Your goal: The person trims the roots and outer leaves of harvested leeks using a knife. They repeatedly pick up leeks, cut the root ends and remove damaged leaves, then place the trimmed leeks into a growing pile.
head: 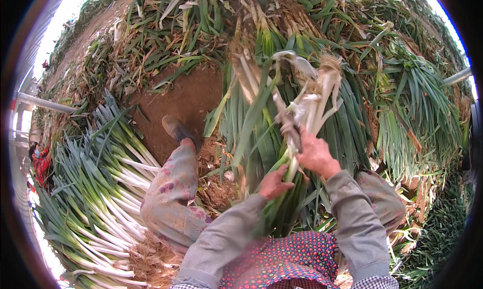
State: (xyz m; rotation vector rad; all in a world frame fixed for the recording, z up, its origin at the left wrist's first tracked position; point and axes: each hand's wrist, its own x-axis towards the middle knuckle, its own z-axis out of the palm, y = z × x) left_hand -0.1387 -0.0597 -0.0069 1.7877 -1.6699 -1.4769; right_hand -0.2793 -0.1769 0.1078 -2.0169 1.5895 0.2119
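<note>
Between my knees a large green onion stalk slants over the heap, partly blurred. My left hand closes around its lower, green part. Just above and to the right, my right hand has its fingers bent against the stalk and a strip of brown dry sheath; the fingertips are hidden, so I cannot tell which it grips. Beyond the right hand lie peeled white stalks with a tuft of roots. Unpeeled green onions with soil-brown bases spread under and beside both hands.
White-shanked onions lie in a row to my left, roots toward me. More leafy bundles are at the right. Leaf litter surrounds bare soil. A metal pole and a person in red are at the far left.
</note>
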